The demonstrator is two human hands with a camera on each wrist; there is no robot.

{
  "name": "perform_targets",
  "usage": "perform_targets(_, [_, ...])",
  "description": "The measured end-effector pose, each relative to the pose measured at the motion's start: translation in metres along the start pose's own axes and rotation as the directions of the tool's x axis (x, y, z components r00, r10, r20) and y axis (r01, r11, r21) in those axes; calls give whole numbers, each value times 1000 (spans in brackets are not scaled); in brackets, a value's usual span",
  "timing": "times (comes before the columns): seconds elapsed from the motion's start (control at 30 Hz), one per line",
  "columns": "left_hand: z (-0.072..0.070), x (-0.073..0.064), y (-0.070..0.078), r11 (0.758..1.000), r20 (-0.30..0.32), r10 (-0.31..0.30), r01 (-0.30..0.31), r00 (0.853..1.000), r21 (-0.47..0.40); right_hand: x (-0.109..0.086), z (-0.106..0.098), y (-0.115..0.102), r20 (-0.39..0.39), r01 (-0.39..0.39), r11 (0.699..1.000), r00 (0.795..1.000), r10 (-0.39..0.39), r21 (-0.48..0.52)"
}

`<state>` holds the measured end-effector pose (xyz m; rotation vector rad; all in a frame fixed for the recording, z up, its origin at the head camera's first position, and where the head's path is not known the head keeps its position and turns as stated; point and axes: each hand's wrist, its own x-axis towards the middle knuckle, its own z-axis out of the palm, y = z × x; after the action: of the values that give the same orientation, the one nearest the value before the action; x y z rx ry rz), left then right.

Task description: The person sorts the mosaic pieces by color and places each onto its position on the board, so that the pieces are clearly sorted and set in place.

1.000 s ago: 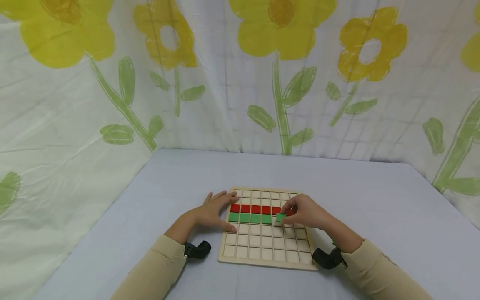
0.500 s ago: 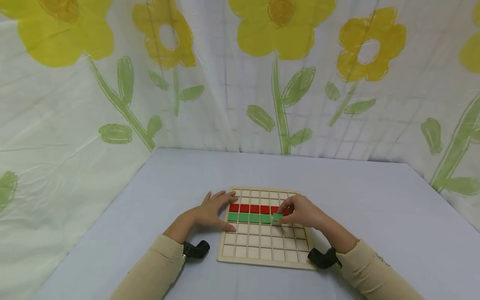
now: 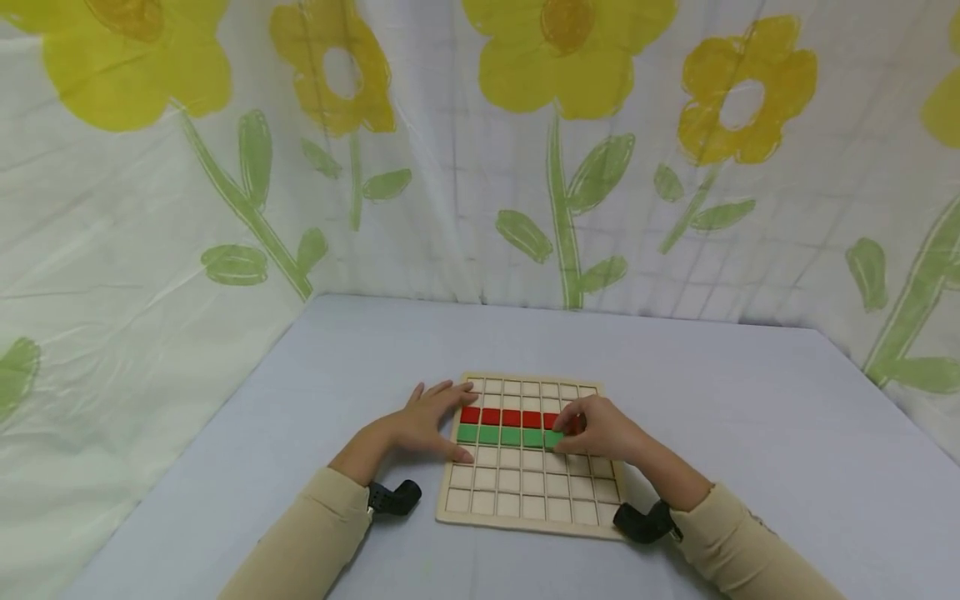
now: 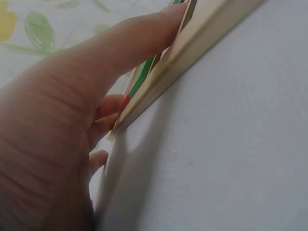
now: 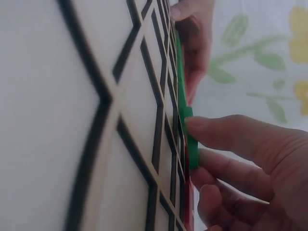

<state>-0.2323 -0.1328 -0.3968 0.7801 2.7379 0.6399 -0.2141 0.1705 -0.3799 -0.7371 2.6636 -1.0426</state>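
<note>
A wooden grid board lies on the table, with a row of red tiles and, on its near side, a row of green tiles. My right hand pinches a green tile between thumb and fingers at the right end of the green row. In the right wrist view this tile stands slightly proud of the grid. My left hand rests with spread fingers over the board's left edge, its thumb on the near part. The right fingers cover the red row's right end.
A pale cloth covers the table around the board. Behind it hangs a white curtain printed with yellow flowers. Black wrist cameras sit at the left wrist and right wrist. Bare grid cells fill the board's near side.
The right hand has moved slightly left and lowered the green tile into line with the row, beside the other green tiles. The left hand has stayed in place.
</note>
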Motion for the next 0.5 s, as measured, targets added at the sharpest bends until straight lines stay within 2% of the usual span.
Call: perform_targets(0.5, [0, 1, -1, 1000, 3, -3, 3, 1000, 5, -1, 2, -2, -21, 21, 999, 1000, -22, -29])
